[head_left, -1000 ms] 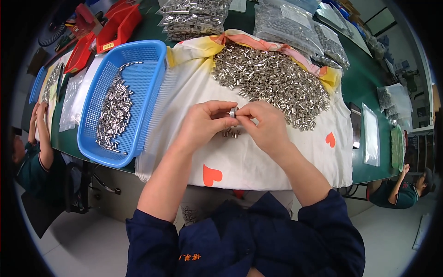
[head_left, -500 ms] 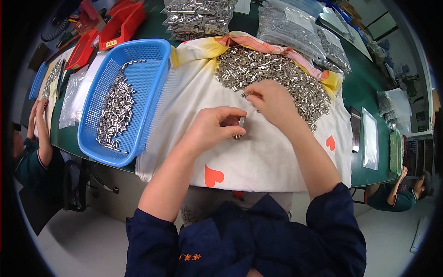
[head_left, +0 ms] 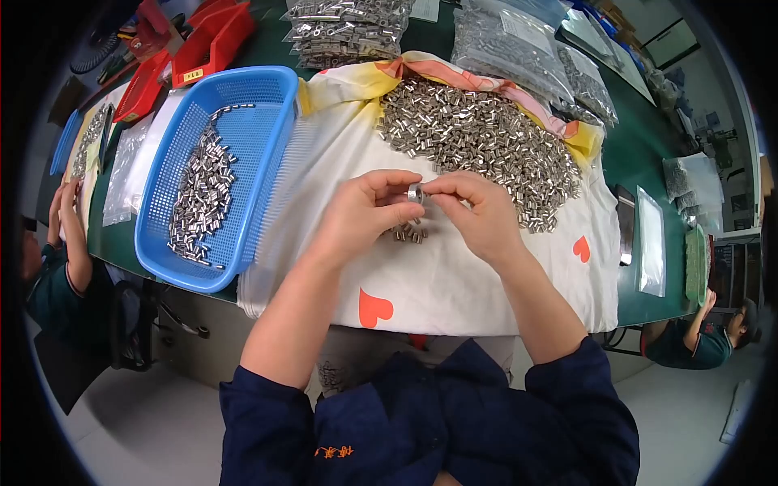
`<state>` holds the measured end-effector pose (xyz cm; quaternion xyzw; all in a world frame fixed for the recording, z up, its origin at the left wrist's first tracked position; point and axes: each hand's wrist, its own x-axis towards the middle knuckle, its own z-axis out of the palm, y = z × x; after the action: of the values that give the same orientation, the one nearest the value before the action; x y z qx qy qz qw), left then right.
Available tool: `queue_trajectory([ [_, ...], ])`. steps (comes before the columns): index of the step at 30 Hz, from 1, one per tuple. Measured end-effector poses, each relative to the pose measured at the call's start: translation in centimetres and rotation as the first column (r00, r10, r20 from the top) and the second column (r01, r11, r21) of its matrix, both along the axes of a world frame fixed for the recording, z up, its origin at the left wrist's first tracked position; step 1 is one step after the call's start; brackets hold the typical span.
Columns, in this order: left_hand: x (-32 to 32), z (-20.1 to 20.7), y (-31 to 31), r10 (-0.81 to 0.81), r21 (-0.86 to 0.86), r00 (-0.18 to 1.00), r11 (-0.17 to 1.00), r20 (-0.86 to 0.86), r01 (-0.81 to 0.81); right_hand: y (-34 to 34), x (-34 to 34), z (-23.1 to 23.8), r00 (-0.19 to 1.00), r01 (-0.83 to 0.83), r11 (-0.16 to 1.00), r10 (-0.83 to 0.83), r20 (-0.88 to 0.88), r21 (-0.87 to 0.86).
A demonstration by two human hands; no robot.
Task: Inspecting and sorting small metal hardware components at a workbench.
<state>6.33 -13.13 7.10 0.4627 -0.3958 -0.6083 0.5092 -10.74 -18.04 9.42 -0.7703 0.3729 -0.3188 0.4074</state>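
"What does the left hand [head_left: 361, 212] have?"
"A shiny ring [head_left: 415, 193], pinched between thumb and finger, near the middle of the picture."
"And the right hand [head_left: 484, 217]?"
"Its fingertips are bunched right by the ring. I can't tell if they grip anything."
"Where's the big metal pile [head_left: 478, 138]?"
"On the white cloth [head_left: 486, 296], up and right of the middle."

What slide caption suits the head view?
Left hand holds a metal ring, right hand close beside it, near heaped metal cylinders.
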Motion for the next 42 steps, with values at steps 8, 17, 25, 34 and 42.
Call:
queue_trajectory([
  [8, -0.2, -0.4, -0.1, -0.014, -0.036, 0.996, 0.999, 0.093, 0.018, 0.4, 0.4, -0.3, 0.991, 0.005, 0.965, -0.041, -0.129, -0.261],
  [17, 0.1, -0.3, 0.2, -0.02, -0.038, 0.997, 0.999, 0.08, 0.023, 0.5, 0.3, 0.4, 0.996, -0.025, 0.988, 0.011, -0.091, -0.152],
  [25, 0.0, -0.2, -0.1, -0.083, -0.009, 0.977, 0.996, 0.198, 0.086, 0.4, -0.4, 0.0, 0.994, 0.01, 0.983, -0.029, -0.103, -0.185],
  [34, -0.3, -0.1, 0.1, -0.107, -0.034, 0.993, 0.994, 0.047, 0.109, -2.7, -1.7, -0.5, 0.998, -0.049, 0.95, 0.033, 0.059, 0.307],
  [42, -0.8, -0.5, 0.4, -0.151, -0.03, 0.897, 0.983, 0.415, 0.179, -2.7, -1.2, -2.8, 0.862, 0.006, 0.822, -0.292, -0.414, -0.569],
])
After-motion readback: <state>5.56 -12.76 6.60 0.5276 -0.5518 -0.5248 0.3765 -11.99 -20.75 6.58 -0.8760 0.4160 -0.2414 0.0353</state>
